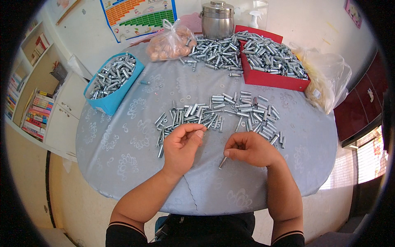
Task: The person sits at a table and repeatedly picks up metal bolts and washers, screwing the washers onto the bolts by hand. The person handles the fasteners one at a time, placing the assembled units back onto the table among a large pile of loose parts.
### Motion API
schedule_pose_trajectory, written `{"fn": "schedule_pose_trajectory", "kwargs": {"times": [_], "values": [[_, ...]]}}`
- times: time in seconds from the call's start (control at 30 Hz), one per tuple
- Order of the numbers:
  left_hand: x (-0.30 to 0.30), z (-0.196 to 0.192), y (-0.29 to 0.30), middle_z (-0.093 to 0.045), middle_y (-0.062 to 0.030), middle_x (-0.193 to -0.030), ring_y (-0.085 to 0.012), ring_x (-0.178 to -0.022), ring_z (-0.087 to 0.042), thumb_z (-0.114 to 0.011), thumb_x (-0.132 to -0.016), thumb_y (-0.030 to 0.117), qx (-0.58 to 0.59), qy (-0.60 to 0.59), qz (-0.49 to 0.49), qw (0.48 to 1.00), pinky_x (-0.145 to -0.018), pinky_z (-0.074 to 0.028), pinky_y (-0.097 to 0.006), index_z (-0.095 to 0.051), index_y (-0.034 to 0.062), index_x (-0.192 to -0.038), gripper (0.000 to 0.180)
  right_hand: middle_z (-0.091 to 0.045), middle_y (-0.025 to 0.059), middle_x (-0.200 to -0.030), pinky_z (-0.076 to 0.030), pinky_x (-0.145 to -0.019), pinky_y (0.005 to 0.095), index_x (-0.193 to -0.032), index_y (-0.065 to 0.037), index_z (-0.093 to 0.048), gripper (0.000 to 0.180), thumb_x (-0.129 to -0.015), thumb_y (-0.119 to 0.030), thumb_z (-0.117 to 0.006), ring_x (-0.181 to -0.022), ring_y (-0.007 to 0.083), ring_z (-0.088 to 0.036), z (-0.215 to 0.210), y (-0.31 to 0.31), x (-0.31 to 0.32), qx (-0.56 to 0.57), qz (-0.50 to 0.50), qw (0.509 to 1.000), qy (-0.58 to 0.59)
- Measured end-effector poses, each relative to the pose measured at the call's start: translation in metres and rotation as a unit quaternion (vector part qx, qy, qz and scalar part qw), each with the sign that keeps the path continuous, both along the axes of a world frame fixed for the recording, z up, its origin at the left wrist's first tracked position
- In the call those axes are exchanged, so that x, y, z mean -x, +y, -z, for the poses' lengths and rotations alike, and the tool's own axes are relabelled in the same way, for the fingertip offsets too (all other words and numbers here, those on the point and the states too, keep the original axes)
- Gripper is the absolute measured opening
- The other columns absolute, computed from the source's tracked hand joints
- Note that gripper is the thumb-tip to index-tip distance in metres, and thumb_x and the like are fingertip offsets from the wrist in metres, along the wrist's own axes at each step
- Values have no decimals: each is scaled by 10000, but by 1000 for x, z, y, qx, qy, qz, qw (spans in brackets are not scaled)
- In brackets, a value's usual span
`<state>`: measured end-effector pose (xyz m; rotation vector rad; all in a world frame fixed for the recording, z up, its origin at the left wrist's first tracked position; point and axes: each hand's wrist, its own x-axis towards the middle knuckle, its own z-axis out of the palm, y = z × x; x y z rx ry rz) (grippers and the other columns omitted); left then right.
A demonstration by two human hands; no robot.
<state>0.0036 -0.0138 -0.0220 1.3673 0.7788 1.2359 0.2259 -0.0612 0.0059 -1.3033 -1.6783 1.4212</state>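
Observation:
My left hand [182, 145] is closed in a pinch at the near edge of a loose pile of bolts and metal parts [189, 114]. A small ring, apparently a washer [204, 133], shows at its fingertips, partly hidden. My right hand [252, 149] grips a thin metal bolt [222, 163] between thumb and fingers, its free end slanting down to the left over the cloth. Beyond the right hand lies a pile of short silvery metal sleeves [251, 109]. Several flat washers [188, 97] are scattered past the piles.
A blue bin [108, 106] of assembled bolts stands far left. At the back are a bag of brownish parts [168, 45], a heap of bolts [218, 51], a steel pot [217, 22], a red box [275, 82] of bolts and another plastic bag [327, 82]. A grey cloth [119, 164] covers the table.

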Motion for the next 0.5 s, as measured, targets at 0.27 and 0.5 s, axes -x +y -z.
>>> {"fn": "schedule_pose_trajectory", "kwargs": {"times": [0.27,0.5], "values": [[-2,-7,-1,-686,-89,-952,-100,-703,-593,-587,-920,38,-16,-24,-61,998,-634,-487,-233,-642,-13,-1009,117,-627,161,-1186,-474,-966,357,-1218,27,-563,315,-998,-191,-504,-1120,246,-606,-11,20,12,-116,315,826,452],[4,-11,2,-685,-92,-950,-100,-689,-586,-591,-916,38,-40,-14,-112,993,-632,-485,-232,-646,-16,-1007,119,-612,171,-1219,-470,-984,354,-1205,35,-563,316,-1006,-197,-483,-1151,259,-595,2,17,1,-129,319,879,332]]}}
